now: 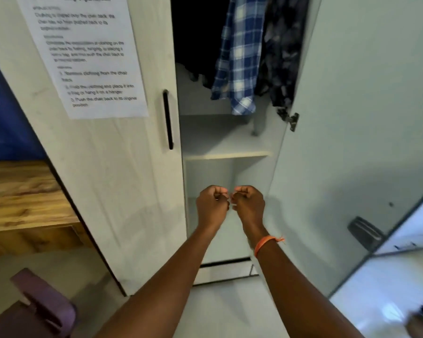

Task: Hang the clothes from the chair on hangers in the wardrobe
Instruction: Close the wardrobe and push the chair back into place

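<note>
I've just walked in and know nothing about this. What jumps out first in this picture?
Two fists, the left hand and the right hand, meet low in the middle, holding nothing, before the open wardrobe. Above them hangs a blue plaid shirt beside a dark patterned garment. A printed instruction sheet is stuck on the closed left door.

Two hands, the left hand (213,206) and right hand (249,204). Three hanging garments: one black (200,40), one blue plaid shirt (239,52), one dark patterned (285,50). One wardrobe (137,167), one shelf (225,142), one paper sheet (88,54), one purple chair (42,311).
</note>
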`<action>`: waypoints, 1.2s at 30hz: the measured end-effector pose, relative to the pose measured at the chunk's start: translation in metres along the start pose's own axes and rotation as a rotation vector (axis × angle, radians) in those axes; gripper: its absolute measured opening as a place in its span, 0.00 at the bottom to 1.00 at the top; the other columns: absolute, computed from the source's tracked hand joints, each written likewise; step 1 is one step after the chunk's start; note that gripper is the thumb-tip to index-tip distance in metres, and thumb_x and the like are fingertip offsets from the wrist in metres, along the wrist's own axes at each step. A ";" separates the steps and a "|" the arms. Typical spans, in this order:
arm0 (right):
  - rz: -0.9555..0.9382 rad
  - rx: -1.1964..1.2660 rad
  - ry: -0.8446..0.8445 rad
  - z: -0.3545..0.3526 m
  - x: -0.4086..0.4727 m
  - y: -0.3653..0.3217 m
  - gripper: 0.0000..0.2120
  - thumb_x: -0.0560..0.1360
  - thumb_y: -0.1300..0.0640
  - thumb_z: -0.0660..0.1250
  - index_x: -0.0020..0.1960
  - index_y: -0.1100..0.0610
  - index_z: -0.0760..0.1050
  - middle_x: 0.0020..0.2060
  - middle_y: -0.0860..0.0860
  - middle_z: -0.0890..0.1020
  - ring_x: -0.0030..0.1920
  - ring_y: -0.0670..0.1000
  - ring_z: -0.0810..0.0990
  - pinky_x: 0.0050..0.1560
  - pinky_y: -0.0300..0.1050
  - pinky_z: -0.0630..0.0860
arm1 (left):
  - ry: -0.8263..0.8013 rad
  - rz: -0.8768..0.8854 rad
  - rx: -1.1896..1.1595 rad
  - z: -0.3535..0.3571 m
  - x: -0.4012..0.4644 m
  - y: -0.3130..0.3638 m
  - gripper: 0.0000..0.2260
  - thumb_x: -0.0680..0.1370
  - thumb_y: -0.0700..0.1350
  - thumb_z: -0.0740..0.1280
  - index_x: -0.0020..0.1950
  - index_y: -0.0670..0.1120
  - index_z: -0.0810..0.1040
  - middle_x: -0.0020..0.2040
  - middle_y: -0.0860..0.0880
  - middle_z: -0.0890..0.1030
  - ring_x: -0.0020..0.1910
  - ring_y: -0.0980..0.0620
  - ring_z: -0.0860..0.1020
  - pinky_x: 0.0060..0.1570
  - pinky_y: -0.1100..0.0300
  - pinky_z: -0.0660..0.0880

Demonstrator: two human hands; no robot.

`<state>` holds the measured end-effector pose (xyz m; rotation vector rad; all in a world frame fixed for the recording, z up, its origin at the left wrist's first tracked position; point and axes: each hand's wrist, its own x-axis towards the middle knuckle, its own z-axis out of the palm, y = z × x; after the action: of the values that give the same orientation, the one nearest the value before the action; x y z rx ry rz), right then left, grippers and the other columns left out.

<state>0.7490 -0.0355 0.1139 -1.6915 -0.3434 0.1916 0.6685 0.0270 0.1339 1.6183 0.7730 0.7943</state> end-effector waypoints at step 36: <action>-0.376 0.068 0.664 -0.220 -0.042 -0.007 0.18 0.81 0.42 0.58 0.42 0.55 0.68 0.35 0.50 0.73 0.39 0.54 0.73 0.40 0.54 0.72 | -0.222 0.268 -0.079 0.164 -0.141 0.097 0.07 0.78 0.50 0.69 0.50 0.48 0.82 0.44 0.54 0.83 0.44 0.56 0.81 0.45 0.59 0.81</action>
<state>0.7794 -0.2542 0.1506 -1.4945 -0.1438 -0.6180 0.7321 -0.1945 0.1905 1.7253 0.3673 0.8048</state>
